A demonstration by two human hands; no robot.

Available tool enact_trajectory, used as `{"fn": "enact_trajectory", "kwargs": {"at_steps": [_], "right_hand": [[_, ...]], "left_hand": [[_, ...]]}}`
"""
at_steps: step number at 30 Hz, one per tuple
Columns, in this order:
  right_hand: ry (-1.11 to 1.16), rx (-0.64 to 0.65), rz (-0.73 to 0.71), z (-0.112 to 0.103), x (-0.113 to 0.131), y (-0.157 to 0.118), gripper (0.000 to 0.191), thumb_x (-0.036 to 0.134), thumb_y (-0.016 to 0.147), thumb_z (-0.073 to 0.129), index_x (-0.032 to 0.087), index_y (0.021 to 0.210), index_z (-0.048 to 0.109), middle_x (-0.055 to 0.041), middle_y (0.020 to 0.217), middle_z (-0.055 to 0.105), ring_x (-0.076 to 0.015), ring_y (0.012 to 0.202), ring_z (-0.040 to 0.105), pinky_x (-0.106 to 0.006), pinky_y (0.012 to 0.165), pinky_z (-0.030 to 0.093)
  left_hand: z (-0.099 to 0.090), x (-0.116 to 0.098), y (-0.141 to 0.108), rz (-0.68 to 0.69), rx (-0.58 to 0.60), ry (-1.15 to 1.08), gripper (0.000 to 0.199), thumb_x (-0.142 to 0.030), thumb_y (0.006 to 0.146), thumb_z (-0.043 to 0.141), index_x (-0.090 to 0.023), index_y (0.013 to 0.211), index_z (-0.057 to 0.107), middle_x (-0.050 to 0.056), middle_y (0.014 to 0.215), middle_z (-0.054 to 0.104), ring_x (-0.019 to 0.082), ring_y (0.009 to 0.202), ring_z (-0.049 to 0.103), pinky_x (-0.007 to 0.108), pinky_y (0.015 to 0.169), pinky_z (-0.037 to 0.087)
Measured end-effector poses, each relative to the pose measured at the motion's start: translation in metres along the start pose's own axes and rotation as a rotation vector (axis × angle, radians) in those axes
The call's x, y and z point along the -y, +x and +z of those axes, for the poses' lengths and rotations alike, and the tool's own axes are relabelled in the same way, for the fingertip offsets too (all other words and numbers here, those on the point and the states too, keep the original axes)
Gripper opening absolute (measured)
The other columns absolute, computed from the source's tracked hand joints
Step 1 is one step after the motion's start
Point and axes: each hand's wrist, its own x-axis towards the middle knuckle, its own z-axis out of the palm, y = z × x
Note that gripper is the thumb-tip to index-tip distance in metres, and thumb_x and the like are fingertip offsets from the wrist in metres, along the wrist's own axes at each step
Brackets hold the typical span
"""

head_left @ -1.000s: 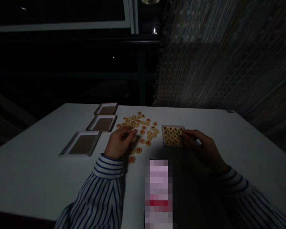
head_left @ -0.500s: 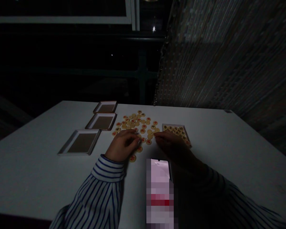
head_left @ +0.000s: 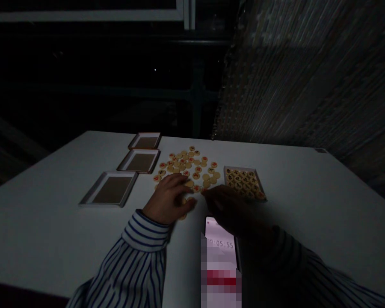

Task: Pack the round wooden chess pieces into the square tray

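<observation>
Round wooden Chinese chess pieces [head_left: 196, 176], several with red or black characters and others plain side up, lie scattered on the white table. Over the near left edge of the spread is my left hand [head_left: 168, 199], thumb apart from its bent fingers, partly covering pieces beneath. My right hand [head_left: 227, 207], in deep shadow, has its fingers drawn together, with the tips at a red-marked piece [head_left: 204, 190] at the near side of the spread. Beside that hand, an open box [head_left: 265, 199] holds rows of pieces, mostly black-marked, with a red one at its near right corner.
Three open shallow boxes with bare bottoms stand left of the pieces: a near one [head_left: 112, 190], a middle one [head_left: 140, 162] and a far one [head_left: 146, 140]. A lit phone [head_left: 221, 233] showing a timer lies in front. A bead curtain [head_left: 276, 85] hangs behind the table [head_left: 45, 179].
My left hand has spread its thumb away from its fingers and covers the near pieces. My right hand has shifted toward me, its fingertips now at a red-marked piece. The view has turned slightly.
</observation>
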Motion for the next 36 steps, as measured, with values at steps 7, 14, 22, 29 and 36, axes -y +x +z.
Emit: {"fn": "enact_trajectory", "kwargs": {"at_steps": [7,14,22,29,36], "right_hand": [[0.017,-0.028,-0.001,0.002,-0.003,-0.003,0.015,0.016,0.082,0.047,0.016,0.092,0.057,-0.0065,0.08,0.062,-0.0158,0.075,0.055,-0.032,0.07,0.043],[0.018,-0.028,-0.009,-0.001,0.0,-0.002,0.016,0.015,0.082,0.046,0.015,0.092,0.057,-0.0073,0.081,0.062,-0.016,0.077,0.054,-0.032,0.07,0.043],[0.012,-0.009,-0.018,-0.001,-0.001,-0.002,0.016,0.015,0.082,0.045,0.015,0.093,0.056,-0.0067,0.08,0.062,-0.0159,0.076,0.055,-0.032,0.07,0.043],[0.015,-0.02,-0.014,-0.003,0.001,0.0,0.016,0.014,0.081,0.044,0.016,0.091,0.056,-0.0074,0.079,0.063,-0.0164,0.075,0.056,-0.033,0.07,0.043],[0.018,-0.01,-0.022,0.0,0.0,-0.001,0.014,0.014,0.082,0.044,0.016,0.09,0.055,-0.0057,0.077,0.061,-0.0147,0.071,0.054,-0.031,0.068,0.043]], "left_hand": [[0.009,0.001,-0.002,-0.013,0.044,0.093,0.033,-0.04,0.066,0.061,-0.022,0.093,0.066,0.008,0.12,0.052,0.028,0.118,0.035,0.044,0.099,0.029],[0.011,-0.001,-0.003,-0.017,0.071,0.143,0.033,-0.038,0.064,0.062,-0.022,0.092,0.067,0.009,0.12,0.051,0.03,0.118,0.035,0.047,0.098,0.03],[0.013,0.0,-0.003,-0.029,0.08,0.155,0.03,-0.037,0.065,0.061,-0.021,0.09,0.068,0.009,0.118,0.051,0.03,0.118,0.035,0.047,0.098,0.03],[0.017,0.003,-0.002,0.004,0.066,0.144,0.027,-0.035,0.066,0.06,-0.022,0.088,0.068,0.008,0.116,0.053,0.029,0.115,0.038,0.047,0.098,0.03],[0.016,0.0,0.0,0.038,-0.003,0.096,0.025,-0.028,0.068,0.059,-0.021,0.091,0.065,0.007,0.113,0.055,0.026,0.113,0.041,0.044,0.097,0.032]]}}
